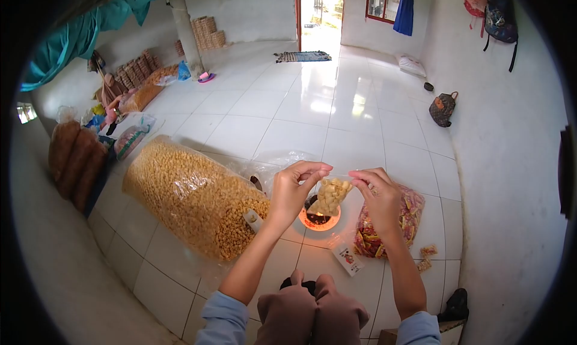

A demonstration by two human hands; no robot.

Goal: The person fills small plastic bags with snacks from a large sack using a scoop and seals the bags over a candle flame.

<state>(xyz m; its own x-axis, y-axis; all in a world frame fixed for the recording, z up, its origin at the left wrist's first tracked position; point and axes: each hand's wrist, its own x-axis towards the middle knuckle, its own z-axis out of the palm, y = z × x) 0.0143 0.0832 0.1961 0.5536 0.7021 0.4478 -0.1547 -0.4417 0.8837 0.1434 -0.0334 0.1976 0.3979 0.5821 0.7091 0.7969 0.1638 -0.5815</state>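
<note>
A small clear plastic bag of pale yellow puffed snacks (pixel 330 196) hangs between my two hands. My left hand (pixel 293 186) pinches one top corner of it between thumb and fingertips. The other top corner is pinched by my right hand (pixel 382 196). Beneath the bag, partly hidden by it, sits a glowing orange dish (pixel 320 226) with dark contents. To the left lies a large clear sack of loose yellow snacks (pixel 189 192), its mouth toward me, with a white object (pixel 252 219) at the opening. A big bag of red-and-yellow packets (pixel 384 231) stands beside my right forearm.
A white printed card or box (pixel 347 259) lies near the dish. Two small packets (pixel 425 264) rest on the tiles at right. Brown filled sacks (pixel 75 159) lean at left, near another person (pixel 112 108). A mat (pixel 303 57) lies before the doorway; a backpack (pixel 443 109) leans on the wall.
</note>
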